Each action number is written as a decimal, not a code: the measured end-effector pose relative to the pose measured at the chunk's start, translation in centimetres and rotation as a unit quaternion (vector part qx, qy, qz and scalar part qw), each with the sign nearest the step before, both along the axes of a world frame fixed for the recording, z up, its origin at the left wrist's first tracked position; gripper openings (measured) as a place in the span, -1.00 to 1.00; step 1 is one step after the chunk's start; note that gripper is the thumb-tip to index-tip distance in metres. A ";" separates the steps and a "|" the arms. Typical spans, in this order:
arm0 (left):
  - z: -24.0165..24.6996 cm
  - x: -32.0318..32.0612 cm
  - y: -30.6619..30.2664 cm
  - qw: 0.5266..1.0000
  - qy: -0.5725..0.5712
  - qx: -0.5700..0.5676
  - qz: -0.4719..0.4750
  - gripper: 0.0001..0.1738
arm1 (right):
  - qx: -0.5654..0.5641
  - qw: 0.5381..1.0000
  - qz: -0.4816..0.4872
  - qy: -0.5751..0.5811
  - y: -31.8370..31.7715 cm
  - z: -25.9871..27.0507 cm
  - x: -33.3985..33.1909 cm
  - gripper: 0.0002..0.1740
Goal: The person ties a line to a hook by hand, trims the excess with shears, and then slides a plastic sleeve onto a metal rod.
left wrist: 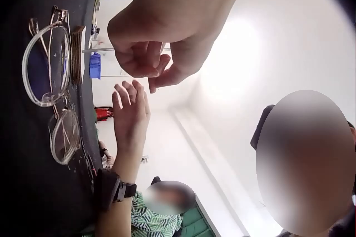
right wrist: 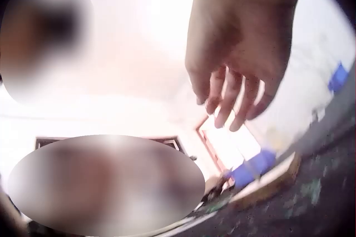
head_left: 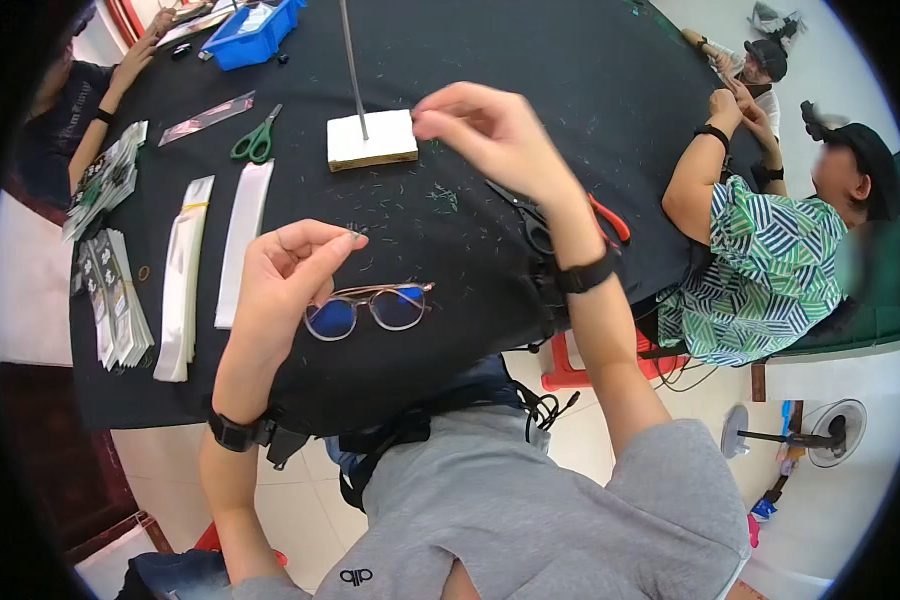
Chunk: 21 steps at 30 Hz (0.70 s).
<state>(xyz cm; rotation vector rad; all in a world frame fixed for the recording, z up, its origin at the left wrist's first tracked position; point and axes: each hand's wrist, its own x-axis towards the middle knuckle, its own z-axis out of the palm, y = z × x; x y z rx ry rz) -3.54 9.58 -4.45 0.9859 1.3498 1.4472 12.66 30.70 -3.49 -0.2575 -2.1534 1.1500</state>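
My left hand (head_left: 285,270) is raised above the near part of the table, pinching a tiny thin piece (head_left: 354,233) between thumb and forefinger; its kind cannot be told. Below it lie eyeglasses (head_left: 398,307) with bluish lenses. My right hand (head_left: 500,140) hovers farther forward, its fingers loosely bent, with nothing visible between them in the right wrist view. Beside its fingertips sits a white-topped block (head_left: 395,125) with a thin metal rod (head_left: 352,70) standing upright from it. Small green clippings (head_left: 442,198) are scattered on the black cloth (head_left: 470,260) between the hands.
Green-handled scissors (head_left: 258,142), bundled white strips (head_left: 184,285) and printed packets (head_left: 118,300) lie to the left. Black scissors (head_left: 535,232) and a red-handled tool (head_left: 610,218) lie by my right forearm. A blue basket (head_left: 255,40) stands at the back. Other people sit around the table.
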 end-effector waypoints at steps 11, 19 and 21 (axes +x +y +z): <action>1.1 1.1 -1.0 0.999 -0.024 0.004 0.025 -0.85 | 0.244 0.849 -0.354 -0.308 -2.5 -3.7 15.2 -0.68; 0.5 1.0 0.9 0.996 -0.029 -0.010 0.080 -0.89 | 0.243 0.817 -0.380 -0.360 -2.8 -5.8 15.6 -0.81; 0.3 0.5 1.4 0.996 -0.026 -0.023 0.082 -0.89 | 0.261 0.801 -0.382 -0.379 -2.9 -6.1 15.7 -0.83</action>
